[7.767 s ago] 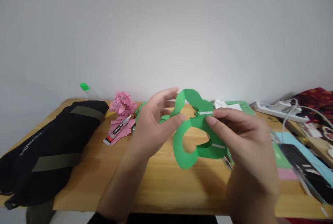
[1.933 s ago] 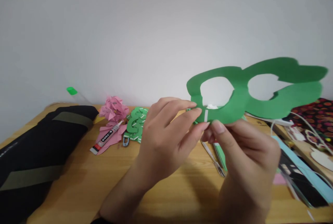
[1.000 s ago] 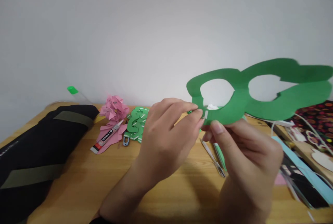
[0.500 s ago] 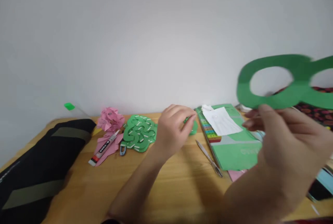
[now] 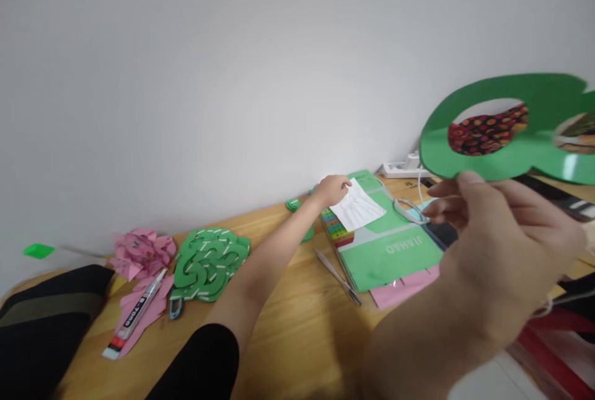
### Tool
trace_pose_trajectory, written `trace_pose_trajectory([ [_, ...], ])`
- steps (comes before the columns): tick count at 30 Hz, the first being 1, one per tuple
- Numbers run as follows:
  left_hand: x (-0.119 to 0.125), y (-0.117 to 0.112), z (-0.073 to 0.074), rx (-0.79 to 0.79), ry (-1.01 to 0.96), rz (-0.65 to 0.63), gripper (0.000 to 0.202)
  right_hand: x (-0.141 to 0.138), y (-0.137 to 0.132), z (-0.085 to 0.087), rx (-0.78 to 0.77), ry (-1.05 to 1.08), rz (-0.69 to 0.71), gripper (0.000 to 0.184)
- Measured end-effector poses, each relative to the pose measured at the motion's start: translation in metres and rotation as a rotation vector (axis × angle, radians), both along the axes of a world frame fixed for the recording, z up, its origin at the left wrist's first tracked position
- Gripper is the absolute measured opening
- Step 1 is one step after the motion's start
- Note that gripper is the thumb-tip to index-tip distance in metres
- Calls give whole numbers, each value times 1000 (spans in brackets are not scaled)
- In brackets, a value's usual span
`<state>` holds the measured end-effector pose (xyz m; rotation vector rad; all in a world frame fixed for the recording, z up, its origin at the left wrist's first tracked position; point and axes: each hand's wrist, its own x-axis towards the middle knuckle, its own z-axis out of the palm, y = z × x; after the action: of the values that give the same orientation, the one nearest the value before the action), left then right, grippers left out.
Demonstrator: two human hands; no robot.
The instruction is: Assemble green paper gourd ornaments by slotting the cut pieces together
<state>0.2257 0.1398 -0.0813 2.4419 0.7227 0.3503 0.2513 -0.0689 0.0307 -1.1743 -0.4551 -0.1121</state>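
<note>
My right hand [image 5: 499, 242] is raised at the right and pinches the lower edge of a green paper cutout with two loops [image 5: 534, 142], held up in the air. My left hand [image 5: 332, 189] reaches far across the wooden table [image 5: 288, 325] to a white paper slip [image 5: 357, 208] lying on a green paper pack [image 5: 390, 248]. Its fingers are curled at the slip's edge; a grip is not clear. A small green paper piece [image 5: 294, 204] lies just left of that hand.
A pile of linked green paper loops [image 5: 207, 260] lies left of centre, with pink paper scraps [image 5: 142, 254], a glue tube [image 5: 132, 316] and a black bag [image 5: 37, 325] further left. Metal tweezers [image 5: 337, 276] lie by the green pack. A power strip [image 5: 404, 169] and cables sit behind.
My left hand let go of the green cutout and stretched out to the white slip. My right hand carried the cutout up and to the right. The view swung right.
</note>
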Motion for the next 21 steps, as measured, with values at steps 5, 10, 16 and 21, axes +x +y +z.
trace_pose_trajectory([
  [5,-3,2,12,-103,-53,-31,32,1,1,-2,-41,-29,103,21],
  [10,-15,-10,31,-225,-215,26,21,0,2,-3,-79,-27,198,20],
  [16,-61,-42,79,-421,-544,59,42,-7,6,-4,-177,-124,840,29],
  [21,-140,-84,122,-844,-885,-45,55,-23,16,-3,-311,-254,1310,28],
])
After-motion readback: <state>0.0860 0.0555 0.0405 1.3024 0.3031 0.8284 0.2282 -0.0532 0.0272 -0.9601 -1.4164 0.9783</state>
